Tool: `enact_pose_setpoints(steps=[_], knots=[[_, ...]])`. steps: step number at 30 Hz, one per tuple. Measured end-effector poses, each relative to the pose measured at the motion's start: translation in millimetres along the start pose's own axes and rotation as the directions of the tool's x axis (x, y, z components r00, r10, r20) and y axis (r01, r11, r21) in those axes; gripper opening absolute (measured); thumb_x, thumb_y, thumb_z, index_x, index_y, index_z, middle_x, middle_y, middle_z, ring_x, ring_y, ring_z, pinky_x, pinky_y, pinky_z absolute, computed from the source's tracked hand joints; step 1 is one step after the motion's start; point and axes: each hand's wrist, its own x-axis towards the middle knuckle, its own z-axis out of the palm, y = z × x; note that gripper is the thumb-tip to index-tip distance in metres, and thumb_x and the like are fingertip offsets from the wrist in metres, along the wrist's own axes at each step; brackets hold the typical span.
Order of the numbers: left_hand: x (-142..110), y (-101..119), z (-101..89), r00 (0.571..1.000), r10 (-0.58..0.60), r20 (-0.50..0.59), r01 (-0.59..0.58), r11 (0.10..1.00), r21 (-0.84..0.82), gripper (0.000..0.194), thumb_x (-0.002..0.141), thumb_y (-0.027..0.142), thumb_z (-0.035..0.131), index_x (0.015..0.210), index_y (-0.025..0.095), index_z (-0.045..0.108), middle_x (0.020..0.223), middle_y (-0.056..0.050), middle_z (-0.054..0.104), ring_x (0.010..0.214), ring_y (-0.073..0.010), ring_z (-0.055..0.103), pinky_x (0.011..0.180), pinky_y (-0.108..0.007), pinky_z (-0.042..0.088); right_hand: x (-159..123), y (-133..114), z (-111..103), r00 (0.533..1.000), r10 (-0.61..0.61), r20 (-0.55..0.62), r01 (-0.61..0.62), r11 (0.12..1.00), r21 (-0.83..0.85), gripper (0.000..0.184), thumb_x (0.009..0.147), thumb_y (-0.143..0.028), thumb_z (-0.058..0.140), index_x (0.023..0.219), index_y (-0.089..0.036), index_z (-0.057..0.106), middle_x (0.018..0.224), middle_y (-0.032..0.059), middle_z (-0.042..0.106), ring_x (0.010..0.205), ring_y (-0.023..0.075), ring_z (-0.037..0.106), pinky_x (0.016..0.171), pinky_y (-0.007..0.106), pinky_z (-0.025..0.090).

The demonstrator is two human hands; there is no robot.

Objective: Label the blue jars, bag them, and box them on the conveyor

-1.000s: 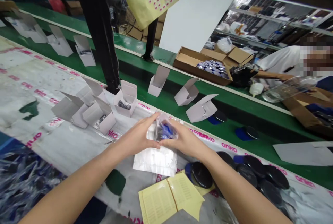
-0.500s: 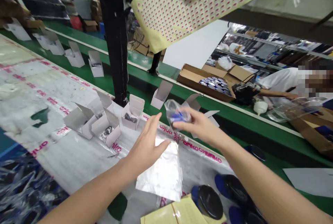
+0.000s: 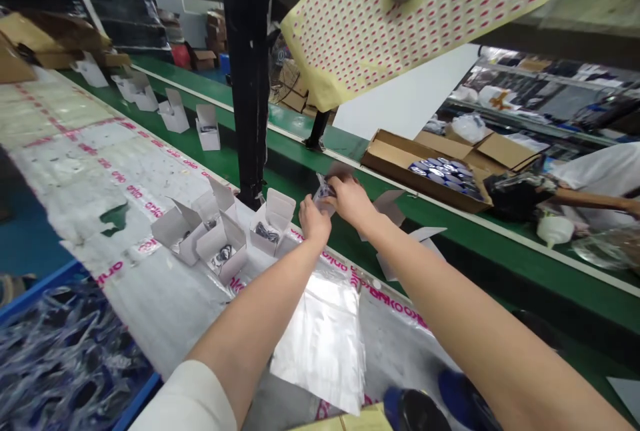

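Right hand (image 3: 353, 203): fingers closed on a crumpled clear bag (image 3: 323, 185), held over the green belt (image 3: 287, 181).
Left hand (image 3: 315, 219): fingers curled in against the bag's near side; cannot tell whether they grip it or the box.
Clear bag: between the two hands, just in front of the raised flap of a white box (image 3: 340, 168); contents mostly hidden. Inside or outside the box, cannot tell.
Just changed: half a second ago the left hand is spread and apart while the right alone carries the bag; now both meet at the white box, beyond the plastic sheets (image 3: 325, 341).
Meaning: handling seems to pass from the sheets to the box; placement looks under way rather than finished.
Near boxes: four open white cartons (image 3: 223, 249) stand grouped by the belt edge, dark cables visible in some.
Blue tub (image 3: 137, 405): lower left, full of wrapped pieces (image 3: 75, 357).
Tape (image 3: 134, 191): pink "anko" repeats along the worktop.
Hanging sheet (image 3: 350, 41): yellow, rows of pink marks, too small to read.
Yellow papers (image 3: 363, 419): cut off at the bottom edge; no wording legible.
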Motion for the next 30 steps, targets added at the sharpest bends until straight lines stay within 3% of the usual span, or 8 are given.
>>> enact_pose_setpoints(steps=[9,14,16,19,21,24,26,30], knots=[[-13,5,-8.3,0.996,0.044,0.077,-0.048,0.997,0.058,0.052,0.093,0.015,0.057,0.144,0.012,0.047,0.145,-0.022,0.061,0.141,-0.0281,0.054,0.125,-0.046,0.034,-20,-20,0,0.989,-0.109,0.099,0.126,0.973,-0.191,0.028,0.096,-0.017,0.058,0.121,-0.01,0.07,0.119,0.0252,0.071,0.114,0.0387,0.063,0.106,0.06,0.04],[-44,10,-38.9,0.963,0.196,0.187,-0.225,0.963,0.151,0.084,0.078,0.014,0.072,0.151,-0.006,0.035,0.157,-0.031,0.045,0.148,-0.0354,0.045,0.124,-0.039,0.039,-15,-8,22,0.981,-0.161,0.111,0.182,0.961,-0.211,0.033,0.092,-0.011,0.046,0.109,-0.003,0.072,0.107,0.038,0.071,0.091,0.0405,0.066,0.084,0.051,0.042],[-84,12,-71.1,0.914,0.314,0.255,-0.37,0.904,0.214,0.078,0.077,0.004,0.067,0.148,-0.008,0.04,0.16,-0.032,0.039,0.149,-0.0379,0.043,0.125,-0.038,0.039,-15,-2,35,0.976,-0.199,0.094,0.217,0.935,-0.282,0.031,0.089,-0.013,0.049,0.108,-0.009,0.072,0.108,0.0354,0.073,0.091,0.0399,0.067,0.083,0.05,0.041],[-164,-7,-144.1,0.648,0.638,0.416,-0.693,0.721,-0.026,0.034,0.096,0.018,0.052,0.127,0.013,0.066,0.149,-0.011,0.061,0.135,-0.0218,0.061,0.114,-0.022,0.05,-20,-1,50,0.97,-0.237,0.051,0.237,0.88,-0.412,0.033,0.09,-0.019,0.05,0.114,-0.01,0.071,0.104,0.0317,0.075,0.093,0.0398,0.068,0.086,0.048,0.039],[-207,-45,-200.2,0.572,0.734,0.366,-0.748,0.65,-0.135,0.026,0.099,0.029,0.053,0.118,0.025,0.069,0.123,0.001,0.076,0.115,-0.0131,0.072,0.102,-0.015,0.056,-24,-8,55,0.971,-0.235,0.037,0.226,0.864,-0.449,0.04,0.092,-0.023,0.049,0.118,0.0,0.068,0.106,0.0335,0.074,0.096,0.0404,0.069,0.09,0.047,0.037],[-231,-126,-277.3,0.955,0.279,-0.102,-0.237,0.922,0.305,0.022,0.101,0.029,0.05,0.113,0.027,0.068,0.106,-0.004,0.078,0.099,-0.0172,0.075,0.09,-0.029,0.062,-30,-20,60,0.974,-0.226,0.033,0.215,0.858,-0.467,0.049,0.094,-0.023,0.047,0.123,0.014,0.063,0.116,0.0379,0.069,0.104,0.0416,0.067,0.097,0.049,0.033],[-227,-183,-317.6,0.955,-0.081,-0.287,0.218,0.848,0.483,0.028,0.104,0.025,0.043,0.122,0.022,0.064,0.117,-0.008,0.073,0.107,-0.0196,0.071,0.095,-0.036,0.06,-31,-24,62,0.977,-0.211,0.038,0.203,0.859,-0.469,0.053,0.096,-0.021,0.043,0.131,0.017,0.057,0.126,0.0398,0.064,0.115,0.0424,0.063,0.1,0.053,0.029],[-213,-271,-362.5,0.913,-0.295,-0.283,0.407,0.72,0.562,0.025,0.096,0.028,0.066,0.118,0.015,0.066,0.118,-0.011,0.07,0.11,-0.0257,0.068,0.098,-0.048,0.058,-23,-30,53,0.994,-0.092,0.063,0.109,0.924,-0.368,0.06,0.097,-0.03,0.049,0.148,0.002,0.05,0.148,0.0349,0.054,0.141,0.0442,0.045,0.094,0.065,0.031]])
